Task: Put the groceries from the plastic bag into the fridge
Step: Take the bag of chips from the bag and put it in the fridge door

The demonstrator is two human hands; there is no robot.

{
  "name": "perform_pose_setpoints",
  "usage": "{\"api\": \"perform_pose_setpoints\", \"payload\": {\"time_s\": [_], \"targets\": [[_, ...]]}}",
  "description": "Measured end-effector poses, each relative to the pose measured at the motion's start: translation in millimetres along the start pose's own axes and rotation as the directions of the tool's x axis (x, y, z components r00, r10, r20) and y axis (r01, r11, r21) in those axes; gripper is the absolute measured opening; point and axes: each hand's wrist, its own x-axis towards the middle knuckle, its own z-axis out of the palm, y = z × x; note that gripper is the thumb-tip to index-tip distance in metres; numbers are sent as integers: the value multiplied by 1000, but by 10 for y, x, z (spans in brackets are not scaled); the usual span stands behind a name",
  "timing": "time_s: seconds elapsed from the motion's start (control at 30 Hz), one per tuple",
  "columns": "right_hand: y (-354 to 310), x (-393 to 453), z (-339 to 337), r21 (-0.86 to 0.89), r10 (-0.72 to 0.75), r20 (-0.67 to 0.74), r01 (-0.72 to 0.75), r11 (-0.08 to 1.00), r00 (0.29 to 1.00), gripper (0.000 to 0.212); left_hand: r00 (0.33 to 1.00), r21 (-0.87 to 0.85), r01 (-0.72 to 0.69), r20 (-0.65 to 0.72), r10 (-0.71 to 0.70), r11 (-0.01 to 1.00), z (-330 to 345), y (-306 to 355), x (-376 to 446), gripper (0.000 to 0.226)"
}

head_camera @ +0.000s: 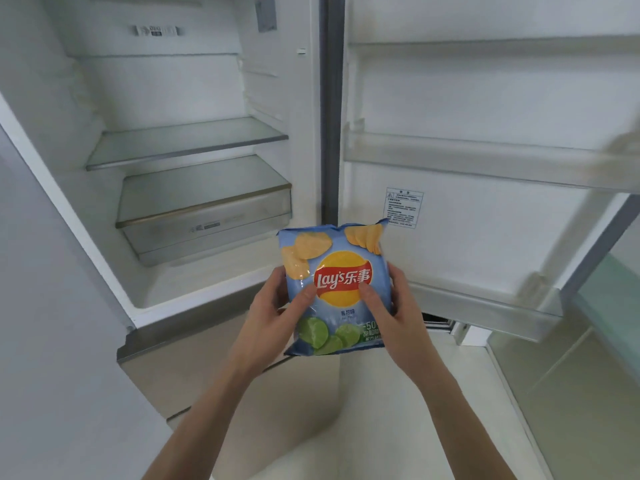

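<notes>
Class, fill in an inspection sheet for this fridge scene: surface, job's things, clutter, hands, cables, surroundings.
Surface: glass shelves inside the open fridge hold nothing visible; a drawer sits below.
Job's things: blue bag of crisps held upright in front of the fridge; plastic bag not in view.
Clutter: nothing seen.
Hands: left hand and right hand grip the bag's sides, thumbs on its front.
Cables: nothing seen.
Surroundings: open door with bare door racks; a printed label on its liner; pale floor.

fridge (pixel 104 188) open ahead, glass shelves (pixel 187 142) bare, door (pixel 485 237) swung right, bins bare
</notes>
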Motion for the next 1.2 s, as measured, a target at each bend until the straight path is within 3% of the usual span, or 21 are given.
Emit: {"api": "perform_pose_setpoints", "payload": {"time_s": [0.4,0.6,0.9,1.2], "targets": [[-8,480,-566,-84,13,-109,-22,996,994,40,997,-101,11,72,-3,995,549,-56,771,35],[-42,770,-690,-149,-17,-213,-15,989,977,43,990,-136,-19,138,38,991,689,-98,1195,42],[-108,1157,-848,-187,-94,-311,36,982,946,42,971,-48,-91,217,99,995,885,-148,1864,35],[135,1310,-924,-287,-91,-348,-14,958,933,44,960,-10,-112,259,110,994,957,-446,2153,37]]}}
